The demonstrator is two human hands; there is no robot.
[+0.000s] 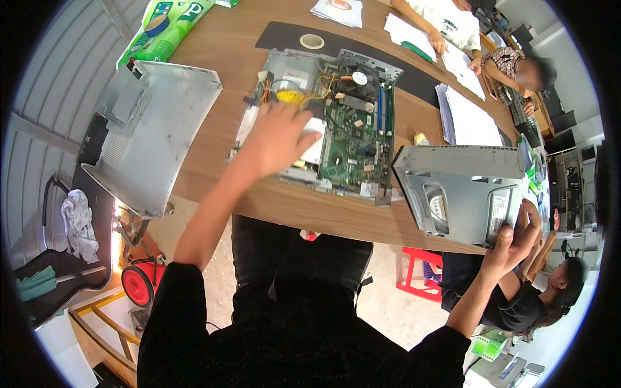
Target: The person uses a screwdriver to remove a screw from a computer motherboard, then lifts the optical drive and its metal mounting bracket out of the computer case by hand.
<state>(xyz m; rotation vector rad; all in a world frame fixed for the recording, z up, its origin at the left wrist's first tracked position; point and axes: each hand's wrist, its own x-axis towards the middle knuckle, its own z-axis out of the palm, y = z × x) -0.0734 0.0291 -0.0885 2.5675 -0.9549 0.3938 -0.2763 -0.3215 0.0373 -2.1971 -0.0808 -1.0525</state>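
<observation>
An opened desktop computer case (362,129) lies in the middle of the table, with a green motherboard, a black fan (356,83) and yellow cables (291,96). My left hand (277,136) lies over the white component (312,139) in its left half, fingers apart, partly hiding it. My right hand (511,242) grips a grey metal drive bracket (466,181) by its right edge, at the table's front right, beside the case. A bare metal cover (155,129) sits at the left.
Paper stacks (469,119), a tape roll (312,41) and a green package (155,26) are on the table (213,194). Co-workers sit at the back right (430,19), (517,71) and at the lower right (537,297). A red stool (407,284) stands below.
</observation>
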